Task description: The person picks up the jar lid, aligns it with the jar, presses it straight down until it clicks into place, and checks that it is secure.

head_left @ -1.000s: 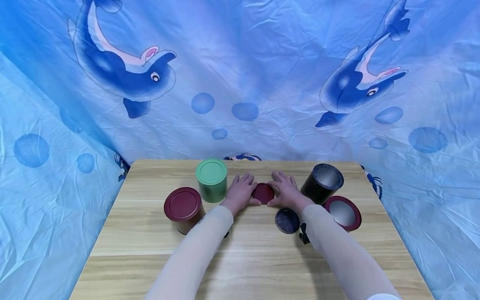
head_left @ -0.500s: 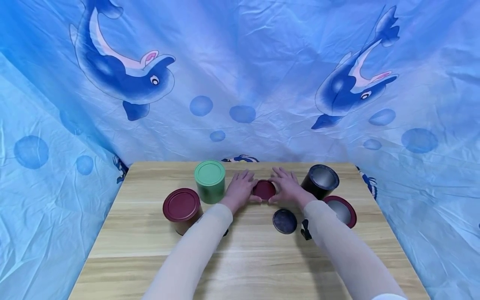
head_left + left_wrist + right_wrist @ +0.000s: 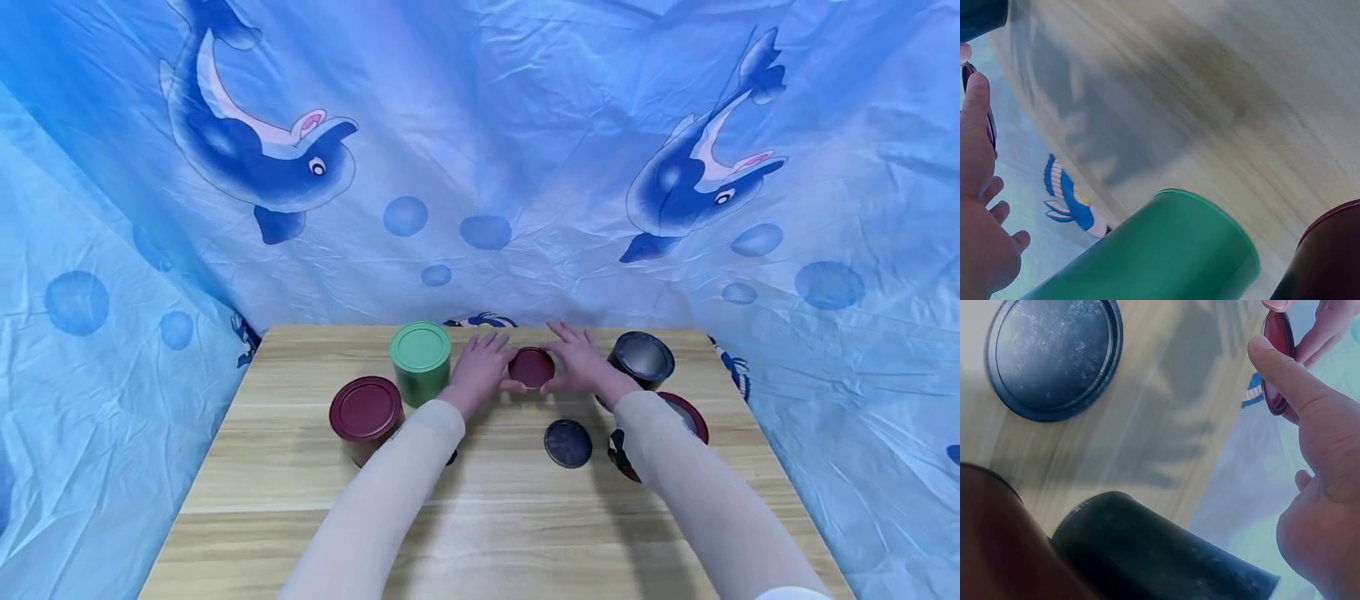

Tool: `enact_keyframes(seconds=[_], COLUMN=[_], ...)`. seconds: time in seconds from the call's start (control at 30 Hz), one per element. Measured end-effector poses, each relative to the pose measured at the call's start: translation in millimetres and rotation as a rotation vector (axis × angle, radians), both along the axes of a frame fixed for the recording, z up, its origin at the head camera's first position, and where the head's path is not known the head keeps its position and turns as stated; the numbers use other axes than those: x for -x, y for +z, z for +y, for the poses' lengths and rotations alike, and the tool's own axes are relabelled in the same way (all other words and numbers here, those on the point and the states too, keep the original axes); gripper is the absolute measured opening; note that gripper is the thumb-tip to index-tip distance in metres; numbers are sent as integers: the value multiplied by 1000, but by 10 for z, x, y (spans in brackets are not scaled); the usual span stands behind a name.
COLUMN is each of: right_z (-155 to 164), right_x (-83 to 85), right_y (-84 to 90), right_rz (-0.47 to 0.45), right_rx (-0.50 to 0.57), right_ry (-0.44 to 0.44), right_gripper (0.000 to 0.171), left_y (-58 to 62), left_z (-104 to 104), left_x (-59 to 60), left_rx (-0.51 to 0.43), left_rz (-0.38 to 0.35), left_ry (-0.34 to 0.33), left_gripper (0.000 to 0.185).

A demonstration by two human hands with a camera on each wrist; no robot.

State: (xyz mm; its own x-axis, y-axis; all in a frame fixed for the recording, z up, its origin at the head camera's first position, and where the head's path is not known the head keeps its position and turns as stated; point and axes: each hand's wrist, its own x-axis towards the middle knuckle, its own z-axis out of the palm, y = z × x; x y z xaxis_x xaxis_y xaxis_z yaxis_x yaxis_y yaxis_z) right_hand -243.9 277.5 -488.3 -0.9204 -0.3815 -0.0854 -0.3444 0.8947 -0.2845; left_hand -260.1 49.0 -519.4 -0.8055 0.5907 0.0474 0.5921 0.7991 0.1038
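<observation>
Both hands hold a small dark red lid (image 3: 532,367) between them at the middle of the wooden table (image 3: 495,517), raised a little off the wood. My left hand (image 3: 481,372) pinches its left edge and my right hand (image 3: 582,367) its right edge. In the right wrist view the thumb (image 3: 1285,375) presses the red lid (image 3: 1277,362) edge-on. The left wrist view shows the left hand (image 3: 979,206) with a sliver of the lid (image 3: 990,125).
A green lidded can (image 3: 421,361) stands left of the hands, and a dark red lidded can (image 3: 365,414) sits nearer and further left. A black open can (image 3: 640,360) and a red open can (image 3: 688,415) stand at right. A black lid (image 3: 567,442) lies flat.
Both hands have carried the red lid slightly up and away from me. My right forearm now covers more of the red open can.
</observation>
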Motion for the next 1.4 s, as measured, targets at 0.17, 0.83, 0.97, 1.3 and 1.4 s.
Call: enact_keyframes(seconds=[0.17, 0.83, 0.97, 1.3, 1.4], right_z=[49, 239, 292, 480, 554], right_x=[-18, -236, -309, -505, -571], right_y=[126, 596, 659, 772, 789], right_rz=[25, 124, 151, 244, 263], right_rx=[13, 117, 138, 153, 146], right_ry=[9, 16, 30, 40, 37], right_gripper=[78, 78, 78, 81, 80], left_y=[102, 680, 748, 809, 814], left_z=[41, 94, 108, 232, 307], left_x=[12, -73, -109, -178, -200], left_rx=[-2, -35, -48, -143, -129], left_rz=[39, 99, 112, 174, 199], left_ry=[-11, -85, -107, -177, -189], left_gripper=[81, 80, 81, 85, 86])
